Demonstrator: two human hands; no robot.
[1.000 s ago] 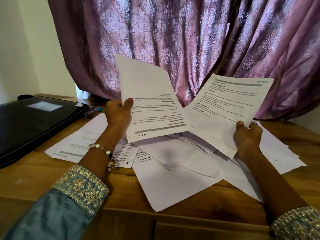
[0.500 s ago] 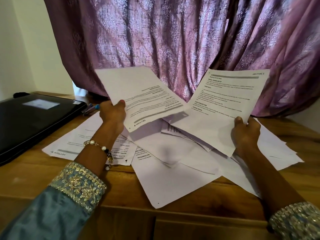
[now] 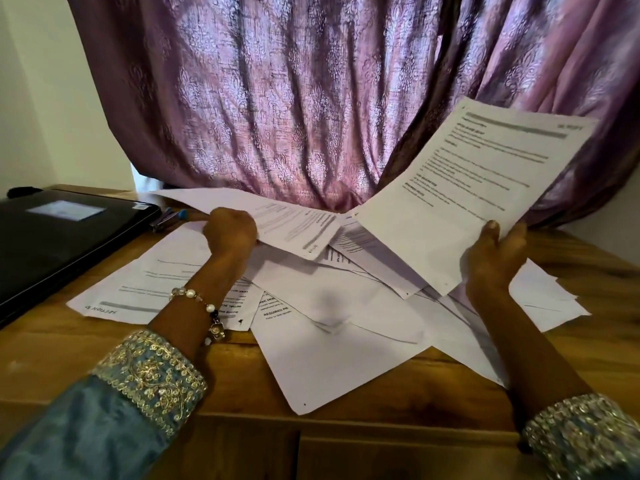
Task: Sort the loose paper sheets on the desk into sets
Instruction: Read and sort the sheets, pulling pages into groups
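Several loose white printed sheets (image 3: 332,344) lie overlapped on the wooden desk (image 3: 62,355). My left hand (image 3: 230,233) grips one printed sheet (image 3: 294,223) by its left edge; the sheet lies nearly flat, low over the pile. My right hand (image 3: 495,258) holds a second printed sheet (image 3: 478,188) by its lower edge, raised and tilted toward me above the right side of the pile. A sheet headed "SECTION" (image 3: 138,292) lies at the left, partly under my left forearm.
A closed black laptop (image 3: 59,237) sits at the left of the desk, with pens (image 3: 169,216) beside it. A purple patterned curtain (image 3: 311,98) hangs right behind the desk. The desk's front edge runs below the pile.
My left hand has lowered and tipped its sheet from upright to nearly flat over the pile. My right hand has lifted its sheet up and to the right.
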